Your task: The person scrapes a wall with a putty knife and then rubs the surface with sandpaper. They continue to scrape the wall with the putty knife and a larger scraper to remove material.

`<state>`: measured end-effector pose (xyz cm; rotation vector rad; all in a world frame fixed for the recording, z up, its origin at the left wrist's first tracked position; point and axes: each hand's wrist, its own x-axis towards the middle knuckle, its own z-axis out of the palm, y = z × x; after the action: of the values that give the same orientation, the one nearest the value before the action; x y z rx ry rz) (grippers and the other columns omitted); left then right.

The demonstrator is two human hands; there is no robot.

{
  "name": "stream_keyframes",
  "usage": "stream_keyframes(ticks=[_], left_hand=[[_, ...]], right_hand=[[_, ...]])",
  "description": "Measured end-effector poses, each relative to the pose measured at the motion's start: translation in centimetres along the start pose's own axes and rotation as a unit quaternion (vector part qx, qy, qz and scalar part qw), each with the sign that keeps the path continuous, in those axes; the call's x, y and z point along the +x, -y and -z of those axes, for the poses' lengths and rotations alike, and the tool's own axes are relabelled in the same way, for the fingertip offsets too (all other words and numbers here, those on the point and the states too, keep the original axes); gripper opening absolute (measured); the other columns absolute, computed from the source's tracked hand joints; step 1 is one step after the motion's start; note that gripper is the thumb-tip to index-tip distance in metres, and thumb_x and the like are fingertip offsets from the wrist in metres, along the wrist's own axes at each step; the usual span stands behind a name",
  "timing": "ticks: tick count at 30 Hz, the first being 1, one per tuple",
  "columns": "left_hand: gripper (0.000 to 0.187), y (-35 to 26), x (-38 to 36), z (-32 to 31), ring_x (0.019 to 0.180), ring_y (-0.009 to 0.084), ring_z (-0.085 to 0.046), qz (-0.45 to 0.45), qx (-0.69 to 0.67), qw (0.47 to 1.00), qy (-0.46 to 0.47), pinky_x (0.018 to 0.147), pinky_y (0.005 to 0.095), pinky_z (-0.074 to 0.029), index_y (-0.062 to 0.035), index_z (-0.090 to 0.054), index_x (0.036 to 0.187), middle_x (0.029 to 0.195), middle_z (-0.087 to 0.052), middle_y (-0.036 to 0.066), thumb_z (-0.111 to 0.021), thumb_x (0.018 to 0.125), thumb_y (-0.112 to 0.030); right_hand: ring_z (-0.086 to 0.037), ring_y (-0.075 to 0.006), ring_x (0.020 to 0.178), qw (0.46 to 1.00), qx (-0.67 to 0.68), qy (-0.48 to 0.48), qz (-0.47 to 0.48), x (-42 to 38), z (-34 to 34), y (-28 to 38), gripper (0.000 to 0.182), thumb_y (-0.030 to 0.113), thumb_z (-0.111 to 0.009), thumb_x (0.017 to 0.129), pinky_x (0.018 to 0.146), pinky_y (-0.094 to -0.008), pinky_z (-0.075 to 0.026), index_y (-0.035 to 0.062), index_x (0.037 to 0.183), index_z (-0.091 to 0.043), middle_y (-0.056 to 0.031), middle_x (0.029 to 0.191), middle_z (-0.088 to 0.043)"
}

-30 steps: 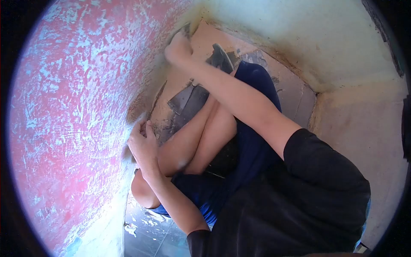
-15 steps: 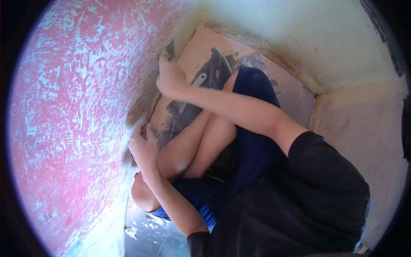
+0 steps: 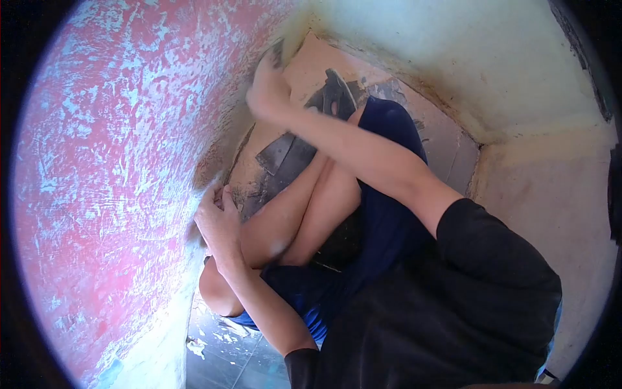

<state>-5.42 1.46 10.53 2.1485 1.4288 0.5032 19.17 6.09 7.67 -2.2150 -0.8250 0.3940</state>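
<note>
My right hand (image 3: 267, 87) reaches far forward and is closed on a small dark scraping tool (image 3: 277, 49), which it presses against the foot of the red and pale blue scraped wall (image 3: 123, 149), close to the corner. My left hand (image 3: 217, 217) is nearer to me, its fingers curled and braced against the same wall just above the floor, with nothing visible in it. My bent knees in blue shorts (image 3: 382, 194) lie between the two arms.
A dark sandal (image 3: 337, 91) is on my foot beside the right wrist. The tan floor (image 3: 440, 136) has a dark patch (image 3: 285, 155). A cream wall (image 3: 453, 58) closes the far side. Paint flakes (image 3: 223, 337) lie on dark tiles below.
My right hand drew back toward me along the wall's foot, then pushed forward again to the corner. The left hand stayed braced in place.
</note>
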Motion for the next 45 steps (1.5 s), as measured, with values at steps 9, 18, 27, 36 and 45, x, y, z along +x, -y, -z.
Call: stream_keyframes(ticks=[9, 18, 27, 36, 45], left_hand=[[0.026, -0.5, -0.3, -0.2, 0.087, 0.0334, -0.073, 0.008, -0.019, 1.0, 0.005, 0.079, 0.04, -0.054, 0.005, -0.071, 0.108, 0.093, -0.073, 0.024, -0.067, 0.092, -0.015], [0.024, -0.6, -0.1, -0.4, 0.083, 0.0334, -0.073, -0.021, 0.0, 1.0, -0.011, 0.076, 0.0401, -0.054, 0.006, -0.071, 0.104, 0.088, -0.072, 0.024, -0.066, 0.092, -0.014], [0.027, -0.4, -0.1, -0.2, 0.087, 0.0331, -0.073, 0.004, -0.004, 1.0, 0.004, 0.08, 0.0398, -0.054, 0.005, -0.071, 0.108, 0.092, -0.073, 0.024, -0.066, 0.092, -0.016], [0.025, -0.7, -0.2, -0.2, 0.083, 0.0317, -0.073, -0.002, -0.009, 1.0, -0.006, 0.076, 0.0403, -0.055, 0.0071, -0.07, 0.108, 0.091, -0.073, 0.024, -0.066, 0.093, -0.013], [0.024, -0.1, 0.2, -0.4, 0.084, 0.0325, -0.073, -0.01, -0.007, 1.0, -0.016, 0.077, 0.0398, -0.055, 0.0057, -0.071, 0.107, 0.09, -0.073, 0.024, -0.065, 0.093, -0.013]], right_hand=[[-0.067, -0.0478, 0.09, 0.998, 0.023, -0.052, 0.031, 0.5, -0.7, -1.4, 0.08, 0.003, -0.056, 0.079, 0.082, -0.0537, -0.053, -0.0164, 0.148, -0.021, -0.0345, 0.098, -0.066], [-0.067, -0.0475, 0.097, 0.999, 0.032, -0.007, 0.034, -0.6, 0.1, -0.8, 0.067, 0.006, -0.057, 0.081, 0.085, -0.0526, -0.054, -0.0171, 0.139, -0.033, -0.0372, 0.096, -0.065], [-0.068, -0.0424, 0.104, 0.99, -0.053, -0.068, 0.116, -2.9, -2.7, -1.6, 0.078, 0.011, -0.067, 0.083, 0.082, -0.0469, -0.057, -0.0166, 0.144, -0.027, -0.0343, 0.124, -0.061], [-0.063, -0.0437, 0.115, 0.997, 0.014, 0.066, 0.024, -3.1, -0.2, -0.4, 0.086, 0.009, -0.06, 0.084, 0.096, -0.0488, -0.051, -0.0173, 0.15, -0.012, -0.0363, 0.136, -0.05], [-0.068, -0.0428, 0.103, 0.996, -0.043, 0.061, 0.049, -3.9, -0.1, 0.3, 0.078, 0.011, -0.065, 0.083, 0.084, -0.0484, -0.056, -0.0133, 0.146, -0.026, -0.0306, 0.117, -0.066]])
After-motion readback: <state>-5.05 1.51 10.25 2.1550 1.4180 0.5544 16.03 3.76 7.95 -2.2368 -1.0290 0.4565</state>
